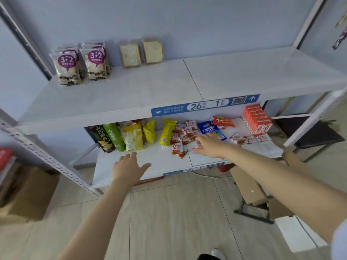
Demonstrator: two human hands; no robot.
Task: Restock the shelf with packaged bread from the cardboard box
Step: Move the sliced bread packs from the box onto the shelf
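Note:
The upper shelf [169, 85] carries purple-labelled "3+2" bread packs [80, 62] at the back left and two plain sliced bread packs [140, 52] beside them. My left hand [129, 169] hovers open over the front of the lower shelf [161, 160], holding nothing. My right hand [208, 145] reaches over the lower shelf with fingers spread, touching small red-and-white snack packets [183, 136]. A cardboard box [249, 186] lies on the floor at the right, under my right forearm.
Green and yellow snack bags [131, 137] stand on the lower shelf's left; a blue bag [209, 128] and red cartons [257, 119] sit to the right. Another cardboard box [28, 192] stands at floor left. A dark stool [317, 136] is right of the shelf.

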